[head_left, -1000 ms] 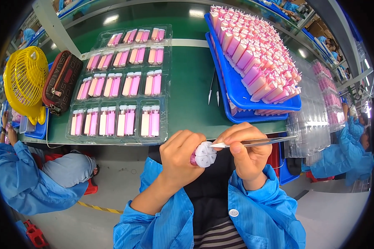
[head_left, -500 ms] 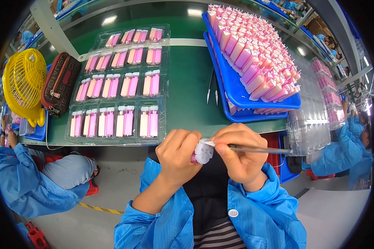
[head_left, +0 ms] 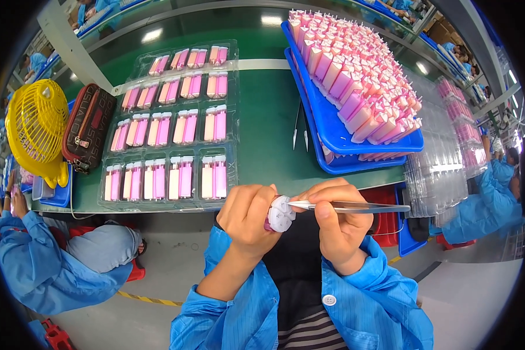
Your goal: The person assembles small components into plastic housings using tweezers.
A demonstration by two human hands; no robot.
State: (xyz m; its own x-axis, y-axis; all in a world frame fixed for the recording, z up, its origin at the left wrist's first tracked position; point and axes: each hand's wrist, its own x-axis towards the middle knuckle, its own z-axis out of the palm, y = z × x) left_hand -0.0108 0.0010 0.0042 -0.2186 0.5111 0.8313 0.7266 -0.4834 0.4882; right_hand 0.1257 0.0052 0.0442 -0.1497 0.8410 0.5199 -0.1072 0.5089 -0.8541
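Note:
My left hand (head_left: 248, 216) grips a small pink piece with a white, petal-shaped end (head_left: 280, 214), held just below the table's front edge. My right hand (head_left: 335, 224) holds metal tweezers (head_left: 356, 206) whose tips touch that white end; their long handle points right. Both hands are close together above my lap, in blue sleeves.
A clear tray of pink and white pieces (head_left: 169, 131) lies on the green table (head_left: 268, 122). Blue trays stacked with pink pieces (head_left: 356, 87) stand at right, spare tweezers (head_left: 300, 125) beside them. A yellow fan (head_left: 35, 128) and dark pouch (head_left: 87, 125) at left. Clear empty trays (head_left: 437, 175). A seated person in blue (head_left: 46, 262).
The tweezers have levelled and their tips have moved onto the white end of the piece. Both hands have closed in slightly; little else has moved.

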